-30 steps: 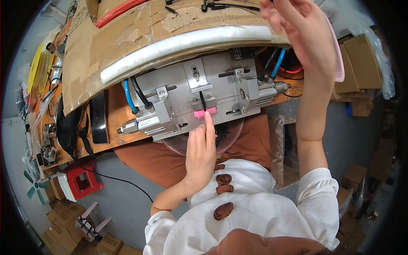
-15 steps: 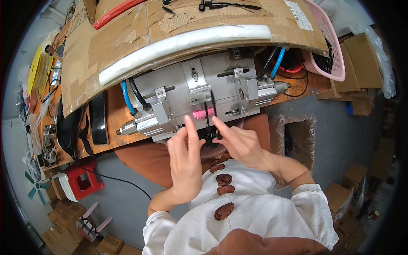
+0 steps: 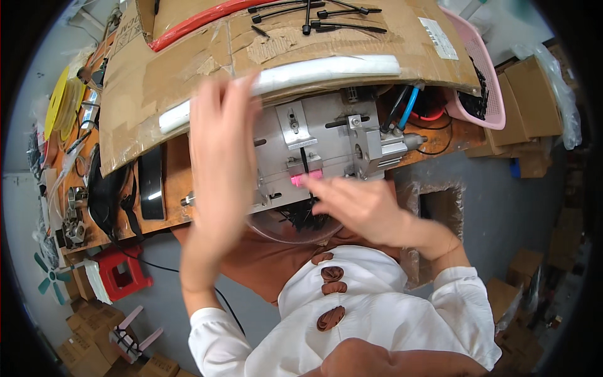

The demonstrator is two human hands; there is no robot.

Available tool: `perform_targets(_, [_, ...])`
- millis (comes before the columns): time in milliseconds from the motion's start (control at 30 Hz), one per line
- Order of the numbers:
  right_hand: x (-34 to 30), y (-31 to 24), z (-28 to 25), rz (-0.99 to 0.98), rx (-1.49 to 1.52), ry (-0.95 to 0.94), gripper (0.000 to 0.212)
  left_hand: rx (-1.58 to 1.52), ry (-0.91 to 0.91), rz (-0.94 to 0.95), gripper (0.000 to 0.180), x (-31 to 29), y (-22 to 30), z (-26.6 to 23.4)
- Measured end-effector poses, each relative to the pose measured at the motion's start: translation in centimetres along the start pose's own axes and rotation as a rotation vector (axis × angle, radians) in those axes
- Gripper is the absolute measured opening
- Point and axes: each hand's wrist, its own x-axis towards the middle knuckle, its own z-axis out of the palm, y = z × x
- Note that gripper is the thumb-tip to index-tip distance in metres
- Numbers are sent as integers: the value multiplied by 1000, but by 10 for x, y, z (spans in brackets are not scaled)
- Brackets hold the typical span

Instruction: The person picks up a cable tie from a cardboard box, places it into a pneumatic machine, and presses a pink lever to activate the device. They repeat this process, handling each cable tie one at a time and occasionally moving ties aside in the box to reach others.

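A thin black strip (image 3: 305, 160) lies across the middle of a metal clamping fixture (image 3: 336, 147), running over a small bright pink block (image 3: 298, 180). My right hand (image 3: 361, 207) is closed at the pink block, its fingertips together on the strip's near part. My left hand (image 3: 220, 151) is raised over the fixture's left side, in front of the cardboard's edge; motion smears its fingers. It hides the left cylinder of the fixture. Below the fixture's front edge, a clear round bowl (image 3: 267, 231) holds several black strips (image 3: 301, 218).
A cardboard sheet (image 3: 377, 47) arches over the fixture, bearing a white foam tube (image 3: 326, 67) and several black rods with knobbed ends (image 3: 348, 26). A pink basket (image 3: 496, 94) stands far right. Blue hose (image 3: 409, 108) rises beside the right cylinder. A red stool (image 3: 122, 270) is lower left.
My left hand has gone from the fixture's front up and left, over the cardboard's edge. My right hand has shifted slightly right, its fingers now at the pink block; one strip lies lengthwise there.
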Motion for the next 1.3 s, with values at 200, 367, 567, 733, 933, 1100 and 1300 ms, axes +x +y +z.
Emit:
perform_targets(200, [139,83,-45,-99,-474,207,14,96,-114,258,19,135,-97,60])
perform_targets(367, [190,110,-56,-38,-591,-334,17,109,-145,119,21,111,-89,20])
perform_targets(567, [178,113,-81,-5,267,3,15,50,-13,-57,54,3,-26,-25])
perform_targets(733, [139,77,-94,374,744,270,23,-10,-114,11,68,-118,36,12])
perform_targets(933, [94,64,-91,384,887,424,23,45,-169,-116,76,-139,55,58])
perform_targets(1100, [61,46,-93,258,824,499,14,66,-206,-108,76,-136,54,60])
perform_targets(1300, [-7,7,-42,292,275,237,33,95,-293,-67,70,-123,53,40])
